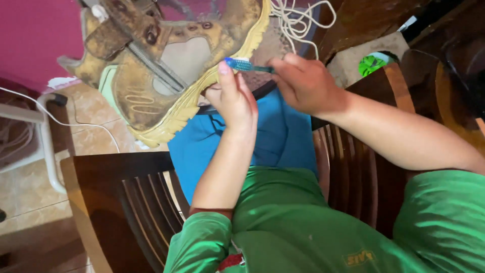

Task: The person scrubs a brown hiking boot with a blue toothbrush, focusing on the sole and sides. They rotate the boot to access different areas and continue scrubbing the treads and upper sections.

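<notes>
tan suede boot (pixel 166 65) sits over the blue cloth (pixel 237 141) at the chair's (pixel 121 202) front edge, left hand (pixel 233 98) gripping its sole. right hand (pixel 303 83) pinches a toothbrush (pixel 247 65). risk: one-handed hold, a hard stroke could twist the boot off the lap.

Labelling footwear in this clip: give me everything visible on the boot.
The boot is a tan, dirt-stained work boot of worn leather-like material with a pale yellow lugged sole, a mesh side panel and metal eyelets; no laces show in the eyelets. It is held up on its side, above a blue cloth. The left hand grips the sole edge; the right hand holds a blue toothbrush to it.
</notes>
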